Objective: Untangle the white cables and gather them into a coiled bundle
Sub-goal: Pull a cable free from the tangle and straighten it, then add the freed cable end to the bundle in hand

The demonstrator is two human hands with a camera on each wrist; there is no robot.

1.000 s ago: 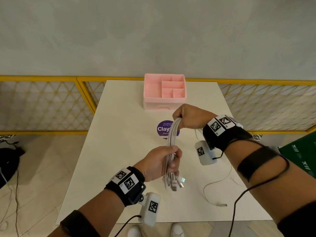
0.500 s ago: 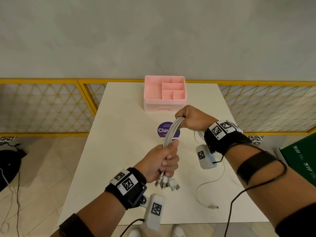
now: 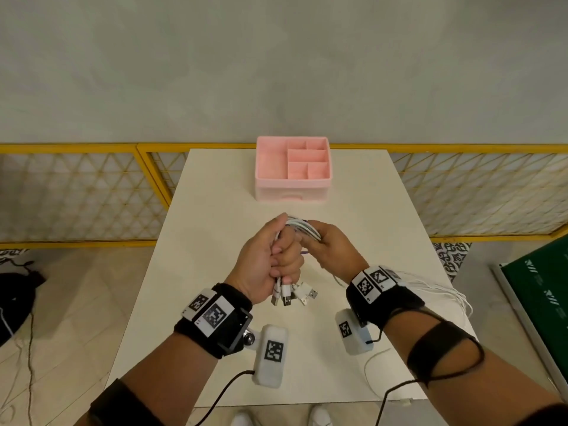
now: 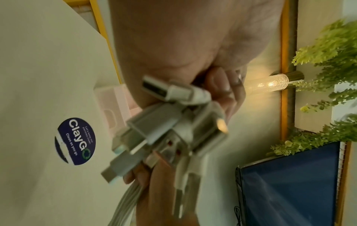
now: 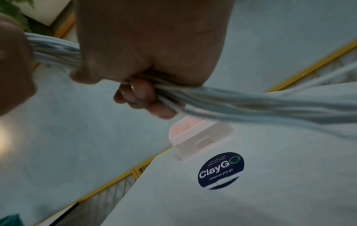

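Observation:
Several white cables run as one bundle between both hands above the middle of the white table. My left hand grips the bundle in a fist, and the USB plugs stick out below it; the left wrist view shows these plugs close up. My right hand grips the same bundle just to the right, its fingers curled round the strands. The loose cable ends trail off behind the right wrist toward the table's right edge.
A pink compartment organiser stands at the table's far middle. A round dark ClayGo sticker lies on the table under the hands. A yellow mesh fence runs behind the table. A green box sits on the floor at right.
The hands have come together: the left one rose up the bundle and the right one came down toward it, so the stretch of cable between them is now a short bend.

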